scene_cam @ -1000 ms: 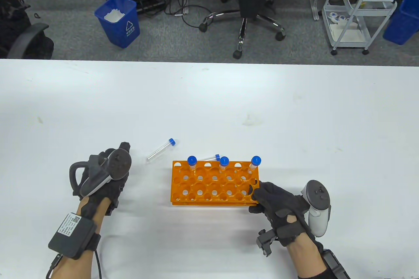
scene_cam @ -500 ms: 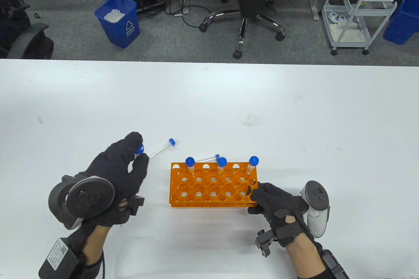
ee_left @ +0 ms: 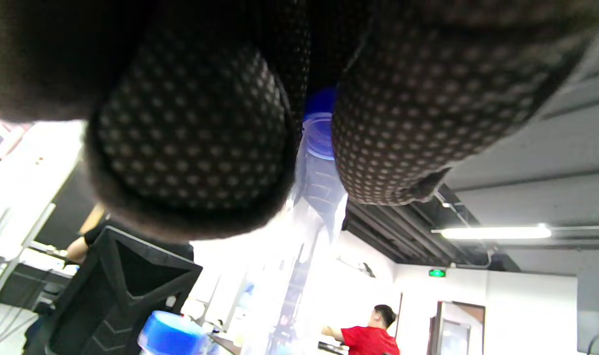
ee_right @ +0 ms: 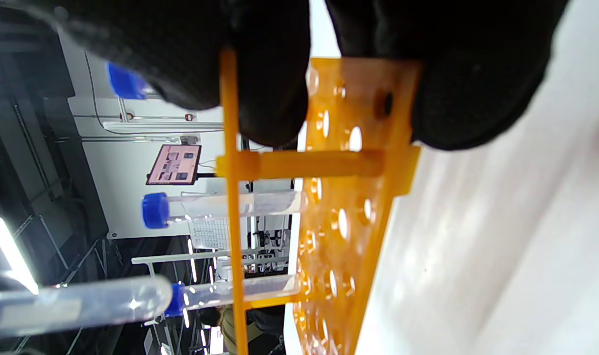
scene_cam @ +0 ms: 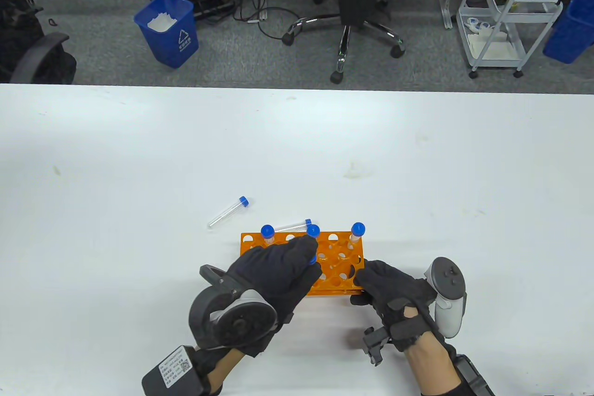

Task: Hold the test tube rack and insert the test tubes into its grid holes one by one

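Left hand [scene_cam: 278,268] has come in from left of the orange rack [scene_cam: 335,256] and now sits over its near rows, fingers pinching a blue-capped tube [ee_left: 320,162] by the cap; insertion looks imminent. Right hand [scene_cam: 394,287] still grips the rack's right end. Three tubes stand in the rack's far row; two spare tubes [scene_cam: 228,213] lie beyond its far-left corner.

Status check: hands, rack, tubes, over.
Left hand pinches a capped tube over the rack. Right hand grips the rack's right end. Three tubes seated in the far row; two loose tubes behind.
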{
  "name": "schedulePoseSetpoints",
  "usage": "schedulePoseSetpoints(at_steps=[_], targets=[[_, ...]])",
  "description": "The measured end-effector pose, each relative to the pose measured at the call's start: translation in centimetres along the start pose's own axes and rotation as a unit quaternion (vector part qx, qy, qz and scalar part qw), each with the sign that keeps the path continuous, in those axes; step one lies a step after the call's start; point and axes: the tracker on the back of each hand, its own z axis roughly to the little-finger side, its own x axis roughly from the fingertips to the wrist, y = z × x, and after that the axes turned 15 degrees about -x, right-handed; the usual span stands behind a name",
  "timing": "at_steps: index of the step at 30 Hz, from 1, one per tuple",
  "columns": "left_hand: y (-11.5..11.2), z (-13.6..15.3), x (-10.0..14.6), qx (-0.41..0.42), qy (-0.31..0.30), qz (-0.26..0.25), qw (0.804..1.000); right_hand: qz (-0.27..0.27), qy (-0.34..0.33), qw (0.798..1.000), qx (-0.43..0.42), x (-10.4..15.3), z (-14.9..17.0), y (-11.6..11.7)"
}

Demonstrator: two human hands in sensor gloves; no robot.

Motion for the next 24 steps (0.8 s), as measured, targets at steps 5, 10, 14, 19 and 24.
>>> schedulePoseSetpoints(at_steps=[5, 10, 14, 19, 24], targets=[[-1.9, -1.9, 0.2, -0.006, -0.021, 0.0, 1.0, 0.001, 0.001, 1.0, 0.0, 0.0, 0.0, 0.0], [-3.1, -2.8, 0.4, -0.031, -0.038, 0.006, 0.999, 0.003, -0.001, 1.0, -0.001, 0.0, 0.0, 0.0], [-3.9, -3.4, 0.7, -0.057, -0.053, 0.008, 0.997, 0.003, -0.003, 1.0, -0.006, 0.0, -0.1, 0.0], [-4.7, -4.2, 1.1, -0.094, -0.075, 0.025, 0.992, 0.004, -0.005, 1.0, -0.011, 0.1, -0.2, -0.1], [-5.1, -4.8, 1.3, -0.118, -0.087, 0.031, 0.989, 0.005, -0.009, 1.0, -0.015, 0.1, -0.3, -0.3]])
